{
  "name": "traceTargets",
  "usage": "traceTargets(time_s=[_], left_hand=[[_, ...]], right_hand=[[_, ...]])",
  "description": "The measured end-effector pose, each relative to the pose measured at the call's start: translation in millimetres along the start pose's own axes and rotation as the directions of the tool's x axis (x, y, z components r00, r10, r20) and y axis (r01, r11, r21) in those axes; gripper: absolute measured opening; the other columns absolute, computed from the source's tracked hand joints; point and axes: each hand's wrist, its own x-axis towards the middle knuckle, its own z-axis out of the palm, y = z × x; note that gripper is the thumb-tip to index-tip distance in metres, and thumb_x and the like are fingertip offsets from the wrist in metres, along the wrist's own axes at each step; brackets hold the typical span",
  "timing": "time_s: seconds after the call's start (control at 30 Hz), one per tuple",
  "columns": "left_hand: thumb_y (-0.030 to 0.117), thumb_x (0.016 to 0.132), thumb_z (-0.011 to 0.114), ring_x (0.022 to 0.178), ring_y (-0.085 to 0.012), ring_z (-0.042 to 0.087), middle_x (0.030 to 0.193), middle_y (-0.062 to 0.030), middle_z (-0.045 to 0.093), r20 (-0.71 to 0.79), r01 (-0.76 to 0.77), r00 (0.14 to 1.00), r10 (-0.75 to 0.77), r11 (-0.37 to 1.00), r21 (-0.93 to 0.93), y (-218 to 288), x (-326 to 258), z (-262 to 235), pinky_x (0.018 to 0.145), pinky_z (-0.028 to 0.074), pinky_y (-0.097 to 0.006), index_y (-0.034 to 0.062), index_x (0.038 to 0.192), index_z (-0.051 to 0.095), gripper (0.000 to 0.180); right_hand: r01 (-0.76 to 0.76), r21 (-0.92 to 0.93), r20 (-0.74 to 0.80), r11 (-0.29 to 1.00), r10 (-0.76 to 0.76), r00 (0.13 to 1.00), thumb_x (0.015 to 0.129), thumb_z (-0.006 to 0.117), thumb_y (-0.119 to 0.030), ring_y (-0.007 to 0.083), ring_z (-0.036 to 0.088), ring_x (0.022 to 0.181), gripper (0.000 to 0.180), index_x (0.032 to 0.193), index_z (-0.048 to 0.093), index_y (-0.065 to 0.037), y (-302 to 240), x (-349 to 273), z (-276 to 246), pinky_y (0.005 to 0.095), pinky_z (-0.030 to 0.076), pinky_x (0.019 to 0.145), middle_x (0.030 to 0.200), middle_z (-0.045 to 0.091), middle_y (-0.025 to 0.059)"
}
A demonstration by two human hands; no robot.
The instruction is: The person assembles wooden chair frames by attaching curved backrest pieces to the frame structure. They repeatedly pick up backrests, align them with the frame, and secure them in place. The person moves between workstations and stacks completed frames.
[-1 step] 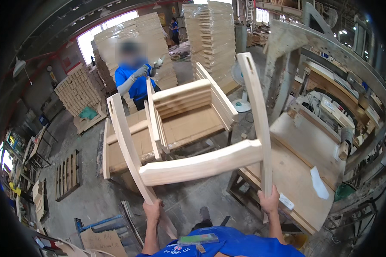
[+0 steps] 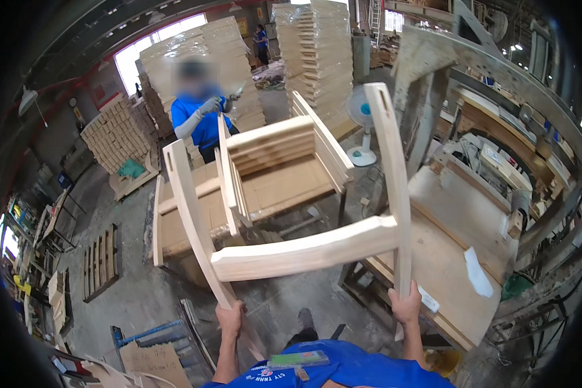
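Observation:
In front of me I hold up a pale wooden chair frame point(image 2: 307, 251), made of two long curved legs joined by one broad crossrail. My left hand point(image 2: 230, 318) is wrapped round the lower part of its left leg point(image 2: 192, 213). The right leg point(image 2: 395, 174) is gripped low down by my right hand point(image 2: 406, 304). Each leg has a slot near its top end. Below my left hand the leg runs on toward my body.
Ahead, a worktable point(image 2: 194, 227) carries more wooden frames point(image 2: 271, 139); a gloved co-worker point(image 2: 204, 119) stands behind it. To the right are a wooden-topped bench point(image 2: 456, 258) and a metal machine frame point(image 2: 427, 58). A standing fan point(image 2: 363, 129), a pallet point(image 2: 101, 263) and wrapped stacks point(image 2: 310, 52) stand around.
The chair frame has shifted slightly to the right in view, still in both hands. More of the fan shows beside its right leg. The co-worker's hands have moved a little.

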Motion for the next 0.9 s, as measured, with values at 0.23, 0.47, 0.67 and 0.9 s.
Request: traceTargets(time_s=[0.23,0.47,0.67,0.9], left_hand=[[0.015,0.081,0.073,0.064,-0.0179,0.069,0.074,-0.0099,0.071,0.214,0.004,0.976,-0.035,0.99,0.141,-39,-122,30,0.062,0.055,-0.033,-0.0029,0.092,0.068,0.022],[0.038,0.08,0.074,0.084,-0.0332,0.075,0.09,-0.0197,0.076,0.488,-0.192,0.868,-0.093,0.842,0.503,-39,-158,83,0.08,0.057,-0.042,0.0008,0.107,0.073,0.046],[0.041,0.079,0.073,0.095,-0.0404,0.073,0.098,-0.0241,0.075,0.66,-0.307,0.736,-0.149,0.796,0.522,-2,-150,164,0.086,0.056,-0.046,0.0014,0.111,0.073,0.051],[0.036,0.077,0.073,0.079,-0.0362,0.075,0.08,-0.0223,0.074,0.709,-0.409,0.705,-0.001,0.817,0.407,15,-117,262,0.074,0.058,-0.046,-0.0005,0.099,0.075,0.043]], right_hand=[[-0.235,-0.075,-0.166,0.969,0.221,0.961,0.08,0.078,-0.024,0.048,0.069,0.092,0.043,0.109,0.062,0.003,93,-140,-116,0.0493,0.054,0.082,0.097,0.07,0.0274],[-0.509,0.19,-0.322,0.839,0.543,0.775,0.081,0.076,-0.012,0.032,0.068,0.076,0.043,0.118,0.061,0.004,156,-274,-163,0.0427,0.056,0.073,0.102,0.069,0.0189],[-0.658,0.324,-0.334,0.679,0.733,0.592,0.085,0.073,-0.005,0.0233,0.067,0.089,0.046,0.128,0.059,0.003,133,-281,-190,0.0366,0.054,0.081,0.103,0.07,0.0136],[-0.617,0.169,-0.447,0.769,0.617,0.647,0.086,0.077,-0.016,0.0253,0.069,0.09,0.038,0.117,0.066,0.003,159,-229,-200,0.0396,0.054,0.084,0.102,0.072,0.0154]])
